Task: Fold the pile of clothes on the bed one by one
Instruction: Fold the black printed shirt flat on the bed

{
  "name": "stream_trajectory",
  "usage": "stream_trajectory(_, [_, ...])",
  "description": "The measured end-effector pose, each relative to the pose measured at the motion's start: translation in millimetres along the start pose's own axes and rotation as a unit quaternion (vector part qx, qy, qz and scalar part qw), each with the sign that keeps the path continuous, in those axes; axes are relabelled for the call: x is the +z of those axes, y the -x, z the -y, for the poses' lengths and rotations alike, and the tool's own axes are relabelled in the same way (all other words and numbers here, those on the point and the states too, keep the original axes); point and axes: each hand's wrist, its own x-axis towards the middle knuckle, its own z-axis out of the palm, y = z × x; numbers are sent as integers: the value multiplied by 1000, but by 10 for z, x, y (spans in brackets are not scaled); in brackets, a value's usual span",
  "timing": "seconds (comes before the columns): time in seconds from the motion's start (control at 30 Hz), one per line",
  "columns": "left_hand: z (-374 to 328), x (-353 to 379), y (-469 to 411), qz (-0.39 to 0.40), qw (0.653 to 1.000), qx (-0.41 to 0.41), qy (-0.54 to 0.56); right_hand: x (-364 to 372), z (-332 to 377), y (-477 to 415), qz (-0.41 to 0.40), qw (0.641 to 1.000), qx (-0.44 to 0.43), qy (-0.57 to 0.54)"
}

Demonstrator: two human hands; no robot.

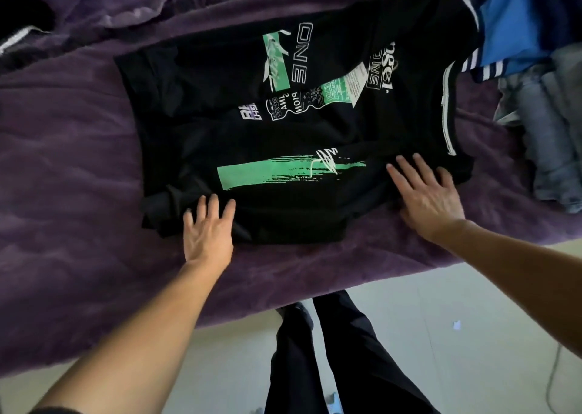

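Black printed T-shirt lies flat on a purple plush blanket; left hand and right hand rest on its near edge; blue-and-denim clothes pile at its right.

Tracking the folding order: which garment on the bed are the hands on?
The black T-shirt with green prints, under the left hand and right hand. The blue garment and jeans lie untouched beside it.

You have one view only, from the camera on your head. It faces forward and steeply down over the near edge of the bed, close enough that your forearms enter from the bottom. Its wide lens also catches your trouser legs and the floor below.
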Motion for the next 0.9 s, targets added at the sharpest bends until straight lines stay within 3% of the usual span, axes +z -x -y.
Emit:
stream_trajectory(0.1, [103,-12,-117,-29,998,4,56,70,-87,-115,-103,993,-13,-60])
stream_trajectory(0.17, [175,-118,-126,-16,992,-8,126,-18,-137,-136,-128,983,3,-128])
stream_trajectory(0.3, [456,-596,-253,-3,947,-77,313,-514,-340,-324,-63,964,61,-251])
stream_trajectory(0.5, [923,-1566,-1222,-10,916,-101,389,-1507,-738,-1373,24,935,77,-345])
stream_trajectory(0.6, [1036,-1887,-1800,-53,916,-154,367,-1773,-874,-1961,3,949,82,-306])
stream_trajectory(0.7, [893,-2039,-2020,-91,943,-183,264,-1765,-930,-2235,-71,961,96,-249])
stream_trajectory(0.8, [489,-1961,-1890,-128,966,-115,194,-1511,-935,-2091,-137,951,135,-242])
stream_trajectory(0.9, [86,-1774,-1701,-79,981,-17,174,-1192,-977,-1808,-115,913,224,-321])
